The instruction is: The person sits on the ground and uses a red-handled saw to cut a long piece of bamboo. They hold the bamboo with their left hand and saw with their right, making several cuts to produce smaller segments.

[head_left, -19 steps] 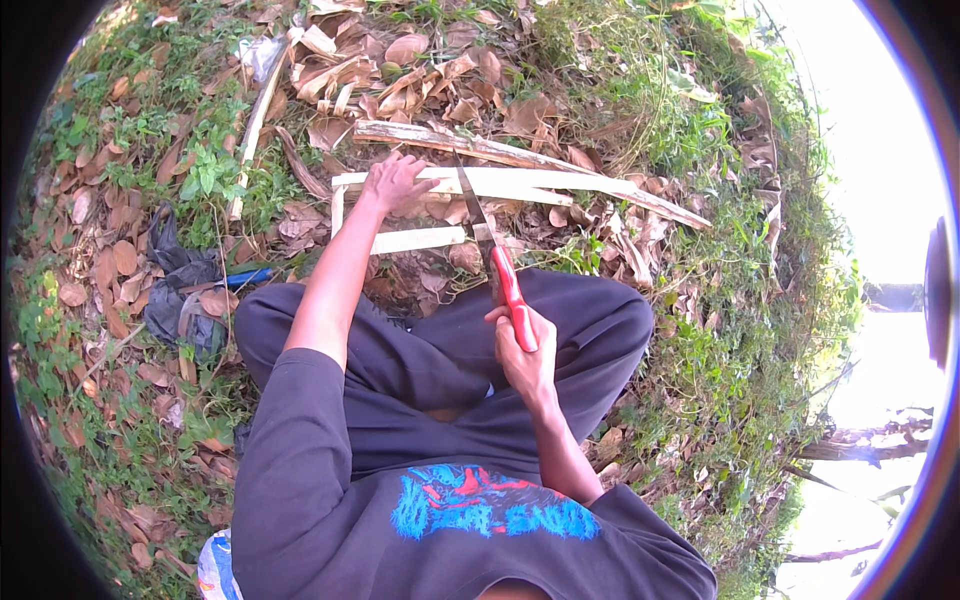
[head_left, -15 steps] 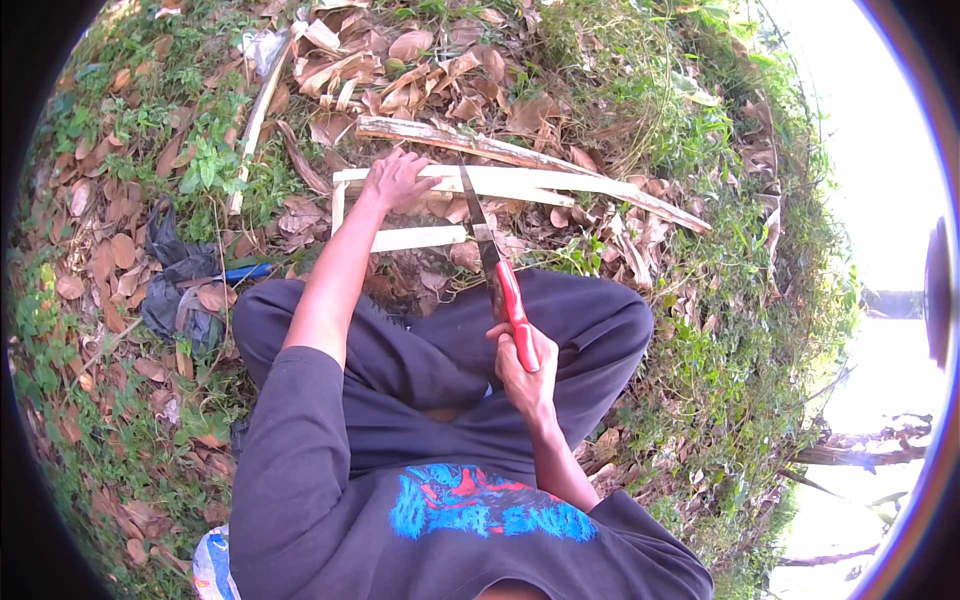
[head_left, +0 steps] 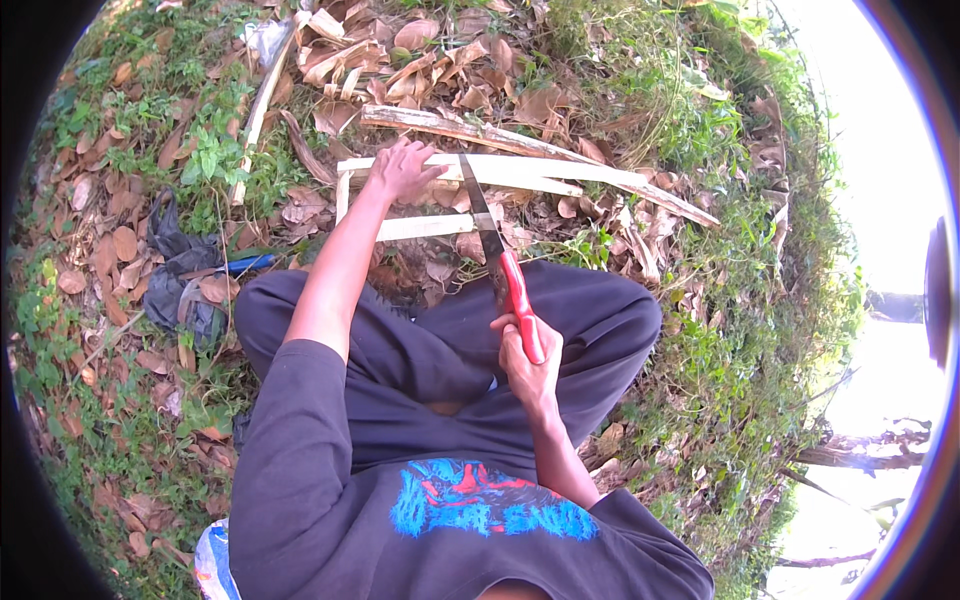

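Note:
My right hand (head_left: pixel 530 362) is closed round the red handle of a hand saw (head_left: pixel 480 205), low over my crossed legs. The dark blade points away from me and lies across a long pale wooden strip (head_left: pixel 540 168). Left of the blade, my left hand (head_left: pixel 403 172) grips the strip from above, its fingers bent over it. Under that end, a short upright-lying piece (head_left: pixel 342 192) meets the strip at a corner. A shorter pale strip (head_left: pixel 425 228) lies nearer me, its right end beside the blade. Whether the teeth have cut into the wood cannot be made out.
A rough bark-edged stick (head_left: pixel 480 132) lies just beyond the strip, and another (head_left: pixel 262 115) at the far left. A dark plastic bag (head_left: pixel 182 275) with a blue tool (head_left: pixel 248 263) rests left of my knee. Dry leaves (head_left: pixel 430 65) and weeds cover the ground.
The view has shifted slightly, so the wood appears a little higher. Both hands keep their hold, and the saw still lies across the strip with hardly any visible movement.

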The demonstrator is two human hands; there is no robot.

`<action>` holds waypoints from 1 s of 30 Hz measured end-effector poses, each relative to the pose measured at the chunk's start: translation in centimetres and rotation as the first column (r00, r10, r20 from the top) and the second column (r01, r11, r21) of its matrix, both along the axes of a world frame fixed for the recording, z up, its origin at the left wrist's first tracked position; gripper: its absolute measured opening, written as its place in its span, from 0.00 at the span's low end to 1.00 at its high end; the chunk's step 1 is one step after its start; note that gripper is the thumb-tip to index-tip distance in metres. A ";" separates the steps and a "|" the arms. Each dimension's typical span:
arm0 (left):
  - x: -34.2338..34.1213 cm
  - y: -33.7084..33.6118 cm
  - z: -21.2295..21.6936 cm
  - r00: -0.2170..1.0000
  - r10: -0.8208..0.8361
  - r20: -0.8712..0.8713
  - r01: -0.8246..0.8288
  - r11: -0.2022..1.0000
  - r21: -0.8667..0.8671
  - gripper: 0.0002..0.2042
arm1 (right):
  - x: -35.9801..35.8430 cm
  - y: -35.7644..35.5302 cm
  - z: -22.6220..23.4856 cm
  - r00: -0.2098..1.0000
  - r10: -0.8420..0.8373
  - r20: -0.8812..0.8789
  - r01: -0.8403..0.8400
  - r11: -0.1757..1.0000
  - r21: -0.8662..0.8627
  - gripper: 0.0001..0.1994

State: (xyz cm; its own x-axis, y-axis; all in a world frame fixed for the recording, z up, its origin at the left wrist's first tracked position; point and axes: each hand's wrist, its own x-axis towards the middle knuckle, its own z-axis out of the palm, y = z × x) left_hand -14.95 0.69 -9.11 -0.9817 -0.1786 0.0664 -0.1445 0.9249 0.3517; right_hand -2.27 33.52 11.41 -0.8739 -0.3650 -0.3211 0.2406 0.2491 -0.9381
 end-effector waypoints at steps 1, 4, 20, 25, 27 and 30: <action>-0.1 0.2 0.3 1.000 0.003 0.016 -0.003 1.000 0.011 0.32 | -0.5 -0.2 -0.5 1.000 -0.010 -0.008 0.010 1.000 -0.009 0.07; -0.2 0.4 0.4 1.000 -0.003 -0.003 0.003 0.999 -0.032 0.30 | -1.3 -0.8 -0.8 1.000 -0.015 -0.021 0.015 1.000 -0.001 0.07; -0.1 -0.2 -0.1 0.998 -0.021 0.066 0.024 0.999 -0.036 0.32 | -0.1 0.2 1.3 0.999 -0.007 0.044 0.006 1.000 0.019 0.07; 0.0 0.5 0.1 0.997 -0.030 -0.064 0.027 0.998 -0.054 0.29 | -2.5 -1.2 -0.2 1.000 0.019 -0.019 -0.018 0.999 0.033 0.07; -0.1 0.1 0.2 0.998 -0.035 -0.059 0.032 0.998 -0.061 0.28 | -3.4 -2.0 -1.0 0.997 0.061 -0.053 -0.058 0.996 0.061 0.07; 0.0 0.0 0.1 0.998 -0.043 -0.039 0.040 0.996 -0.078 0.28 | -1.4 -1.2 1.0 0.999 0.025 0.039 -0.028 0.997 0.071 0.07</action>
